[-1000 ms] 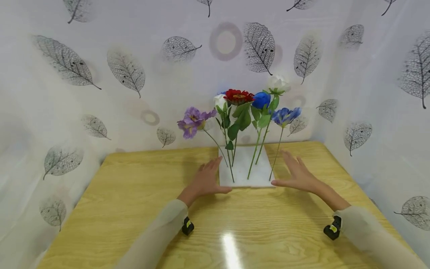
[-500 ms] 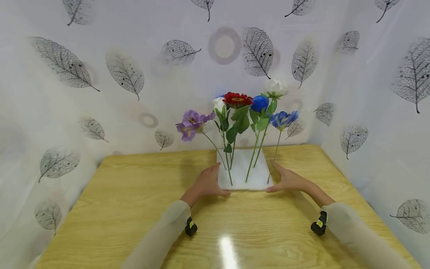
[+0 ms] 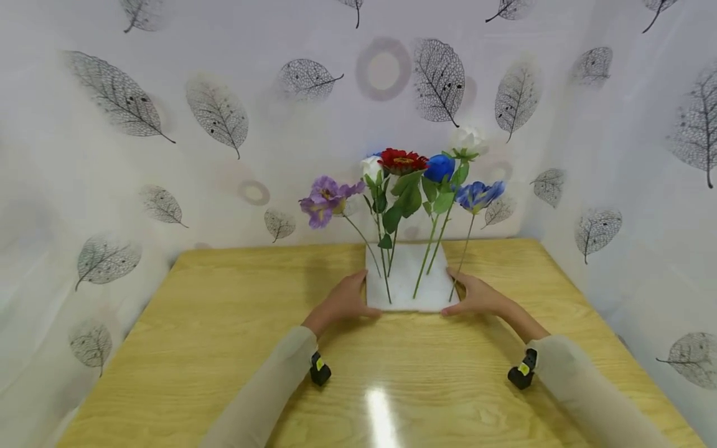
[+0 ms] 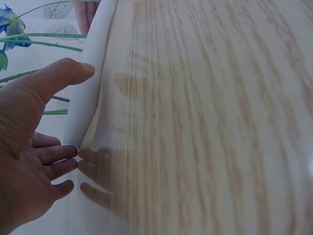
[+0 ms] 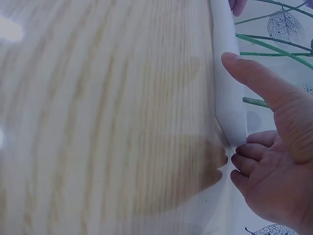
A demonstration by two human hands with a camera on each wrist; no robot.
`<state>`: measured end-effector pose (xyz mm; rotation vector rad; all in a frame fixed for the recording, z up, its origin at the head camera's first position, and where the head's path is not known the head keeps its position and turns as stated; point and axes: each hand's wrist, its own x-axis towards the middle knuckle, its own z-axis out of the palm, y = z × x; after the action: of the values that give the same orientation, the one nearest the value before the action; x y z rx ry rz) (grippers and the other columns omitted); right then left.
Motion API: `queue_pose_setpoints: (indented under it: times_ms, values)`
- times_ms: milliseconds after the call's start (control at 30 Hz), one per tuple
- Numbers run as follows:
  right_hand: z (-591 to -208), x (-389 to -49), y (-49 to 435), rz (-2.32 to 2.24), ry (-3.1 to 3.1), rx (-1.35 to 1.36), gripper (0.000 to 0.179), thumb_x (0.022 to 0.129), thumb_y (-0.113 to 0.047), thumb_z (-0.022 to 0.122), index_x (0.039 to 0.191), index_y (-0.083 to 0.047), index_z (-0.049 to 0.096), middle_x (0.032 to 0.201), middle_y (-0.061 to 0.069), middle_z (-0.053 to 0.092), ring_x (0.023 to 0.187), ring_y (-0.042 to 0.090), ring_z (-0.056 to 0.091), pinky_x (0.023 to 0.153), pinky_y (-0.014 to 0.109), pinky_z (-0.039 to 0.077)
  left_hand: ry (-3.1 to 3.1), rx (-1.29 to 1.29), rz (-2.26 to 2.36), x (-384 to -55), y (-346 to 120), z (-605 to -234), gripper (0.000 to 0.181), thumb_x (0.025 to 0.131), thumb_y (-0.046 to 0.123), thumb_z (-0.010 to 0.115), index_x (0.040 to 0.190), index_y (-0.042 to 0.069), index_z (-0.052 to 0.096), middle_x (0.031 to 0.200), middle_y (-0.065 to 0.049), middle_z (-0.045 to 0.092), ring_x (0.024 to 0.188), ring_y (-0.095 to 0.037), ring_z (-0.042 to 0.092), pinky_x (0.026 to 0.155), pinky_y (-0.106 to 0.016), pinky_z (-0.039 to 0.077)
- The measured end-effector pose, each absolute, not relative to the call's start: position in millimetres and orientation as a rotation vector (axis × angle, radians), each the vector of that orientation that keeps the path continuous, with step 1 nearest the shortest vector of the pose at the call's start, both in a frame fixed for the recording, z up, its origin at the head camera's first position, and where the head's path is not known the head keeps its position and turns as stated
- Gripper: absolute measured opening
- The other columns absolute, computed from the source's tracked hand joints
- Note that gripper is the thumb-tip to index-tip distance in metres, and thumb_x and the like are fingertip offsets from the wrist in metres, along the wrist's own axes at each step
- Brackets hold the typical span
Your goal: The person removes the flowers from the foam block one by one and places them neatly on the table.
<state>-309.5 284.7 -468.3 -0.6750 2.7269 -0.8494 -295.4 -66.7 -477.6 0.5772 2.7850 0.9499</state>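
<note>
A white foam board (image 3: 404, 283) lies on the table with several artificial flowers standing in it. They include a purple iris-like bloom (image 3: 319, 205), a red daisy-like flower (image 3: 400, 160) and a blue rose (image 3: 439, 168). My left hand (image 3: 338, 302) is at the board's front left corner, fingers extended along its side and thumb by the front edge. Mirroring it, my right hand (image 3: 477, 295) is at the front right corner, below the blue ruffled flower (image 3: 480, 196). In the wrist views, the fingertips (image 4: 68, 152) come right up to the board's corners, loosely straight.
The wood-grain table (image 3: 235, 323) extends around the board, with a bright light reflection (image 3: 383, 417) near the front. A pale leaf-patterned curtain (image 3: 313, 137) encloses the back and both sides, close behind the flowers.
Both hands were spread wider a second ago, the right one apart from the board. They have closed in on the board's front corners, the right hand moving left. The flowers stand as before.
</note>
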Motion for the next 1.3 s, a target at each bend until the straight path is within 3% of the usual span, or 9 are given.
queue_pose_setpoints:
  times_ms: [367, 833, 1300]
  values:
    - [-476.3, -309.6, 263.7, -0.872, 2.729, -0.676, 0.118, 0.074, -0.046, 0.09, 0.158, 0.006, 0.025, 0.16, 0.032, 0.032, 0.146, 0.052, 0.033, 0.117, 0.063, 0.034, 2.784, 0.517, 0.98, -288.3, -90.3, -477.1, 0.107, 0.073, 0.04, 0.092, 0.154, -0.004, 0.037, 0.159, -0.022, 0.041, 0.147, -0.039, 0.04, 0.124, -0.049, 0.031]
    - [-482.6, -314.6, 203.4, -0.868, 2.708, -0.79, 0.116, 0.075, -0.05, 0.088, 0.159, 0.003, 0.028, 0.158, 0.029, 0.038, 0.145, 0.045, 0.04, 0.115, 0.058, 0.04, 2.801, 0.444, 0.984, -276.2, -155.5, -471.7, 0.105, 0.073, 0.038, 0.092, 0.152, -0.006, 0.039, 0.158, -0.023, 0.042, 0.147, -0.04, 0.039, 0.124, -0.049, 0.03]
    - [-480.8, -312.8, 121.4, -0.885, 2.65, -0.851, 0.11, 0.078, -0.046, 0.087, 0.16, 0.0, 0.028, 0.162, 0.023, 0.034, 0.151, 0.038, 0.034, 0.122, 0.05, 0.034, 2.839, 0.441, 0.918, -262.8, -239.2, -469.5, 0.107, 0.072, 0.04, 0.092, 0.151, -0.01, 0.039, 0.156, -0.03, 0.042, 0.144, -0.049, 0.039, 0.121, -0.058, 0.031]
